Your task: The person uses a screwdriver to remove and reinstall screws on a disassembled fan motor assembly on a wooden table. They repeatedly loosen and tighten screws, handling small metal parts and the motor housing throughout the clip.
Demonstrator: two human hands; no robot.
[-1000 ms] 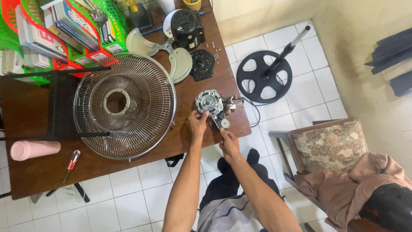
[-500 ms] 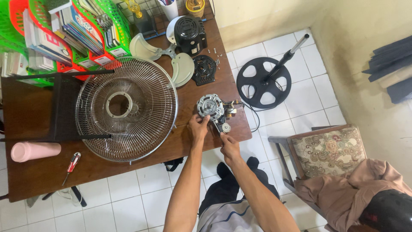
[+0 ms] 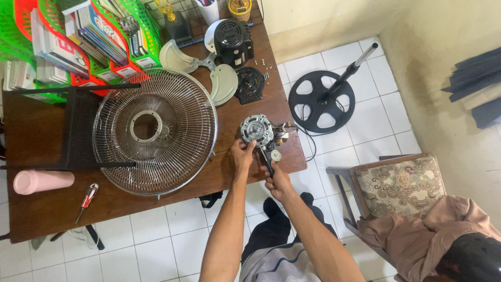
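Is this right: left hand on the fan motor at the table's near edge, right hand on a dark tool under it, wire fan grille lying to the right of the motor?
Not quite. The head view shows the wire fan grille lying left of the fan motor, not right. The rest holds: left hand on the motor at the table edge, right hand on the dark tool beneath it.
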